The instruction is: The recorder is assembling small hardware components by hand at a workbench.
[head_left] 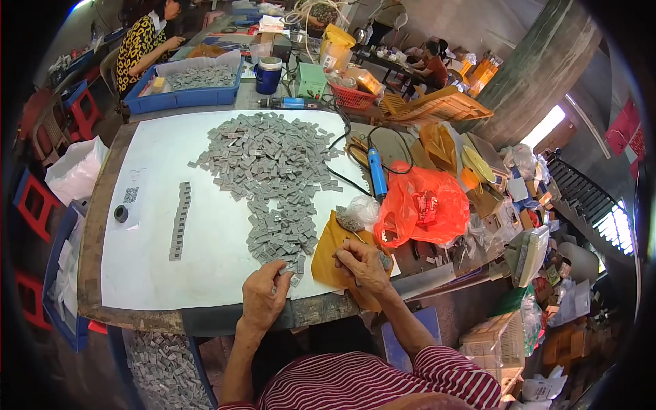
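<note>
Small flat grey rectangular pieces form a big pile (273, 154) on the white sheet (150, 280), trailing toward me. At the near end of that trail my left hand (264, 298) is closed, its thumb and forefinger beside the last pieces; what it pinches is hidden. My right hand (367, 268), over a brown-yellow paper envelope (329, 263), is curled closed, with small grey pieces showing at its fingers. To the left of the pile, a neat column of grey pieces (180, 222) lies on the sheet.
A red plastic bag (427, 205), a clear bag (363, 210) and a blue pen-shaped power tool (376, 174) lie right. Blue tray (181, 100) and blue mug (268, 75) stand behind. A bin of grey pieces (164, 369) sits below the table edge. Other people sit farther back.
</note>
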The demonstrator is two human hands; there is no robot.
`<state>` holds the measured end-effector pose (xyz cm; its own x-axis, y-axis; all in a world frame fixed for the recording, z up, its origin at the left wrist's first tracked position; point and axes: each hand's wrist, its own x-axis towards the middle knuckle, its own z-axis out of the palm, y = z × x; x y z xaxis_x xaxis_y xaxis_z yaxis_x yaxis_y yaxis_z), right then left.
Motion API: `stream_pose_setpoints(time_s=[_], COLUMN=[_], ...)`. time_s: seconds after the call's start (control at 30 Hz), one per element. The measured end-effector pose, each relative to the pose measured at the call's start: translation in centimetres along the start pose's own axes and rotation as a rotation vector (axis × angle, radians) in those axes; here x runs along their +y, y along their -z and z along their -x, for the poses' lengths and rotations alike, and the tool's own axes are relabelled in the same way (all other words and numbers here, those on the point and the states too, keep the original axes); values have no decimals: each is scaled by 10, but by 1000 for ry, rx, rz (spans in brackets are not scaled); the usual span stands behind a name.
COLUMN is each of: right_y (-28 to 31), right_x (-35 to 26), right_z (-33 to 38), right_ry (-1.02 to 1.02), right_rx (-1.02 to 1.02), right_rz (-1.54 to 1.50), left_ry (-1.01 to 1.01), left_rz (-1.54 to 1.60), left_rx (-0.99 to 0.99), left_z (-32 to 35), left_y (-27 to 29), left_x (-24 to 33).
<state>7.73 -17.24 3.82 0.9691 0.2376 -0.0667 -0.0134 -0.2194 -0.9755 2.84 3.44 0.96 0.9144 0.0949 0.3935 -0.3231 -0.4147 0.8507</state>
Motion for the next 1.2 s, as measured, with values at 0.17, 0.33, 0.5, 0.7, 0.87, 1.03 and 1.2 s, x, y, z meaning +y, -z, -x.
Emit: stream_pose_setpoints(time_s=[0.17,0.33,0.5,0.7,0.87,1.03,1.2], right_y=[-3,-5,-3,5,6,9,8], right_x=[5,2,1,11,15,17,21], right_z=[0,-1,2,6,15,21,23], right_ry=[-30,-68,-61,-55,-20,-9,28], right_rx=[31,61,86,20,15,-2,8], right_rz=[-3,53,-39,-64,-69,-30,-2], left_ry=[21,-22,-16,104,124,78,162], left_rz=[-38,-111,-208,-388,-499,-586,-594], left_rx=[46,113,171,204,252,335,266], left_z=[7,14,18,34,43,36,35], left_y=[4,15,37,70,97,116,127], left_x=[-5,-16,-26,-42,-57,-80,-95])
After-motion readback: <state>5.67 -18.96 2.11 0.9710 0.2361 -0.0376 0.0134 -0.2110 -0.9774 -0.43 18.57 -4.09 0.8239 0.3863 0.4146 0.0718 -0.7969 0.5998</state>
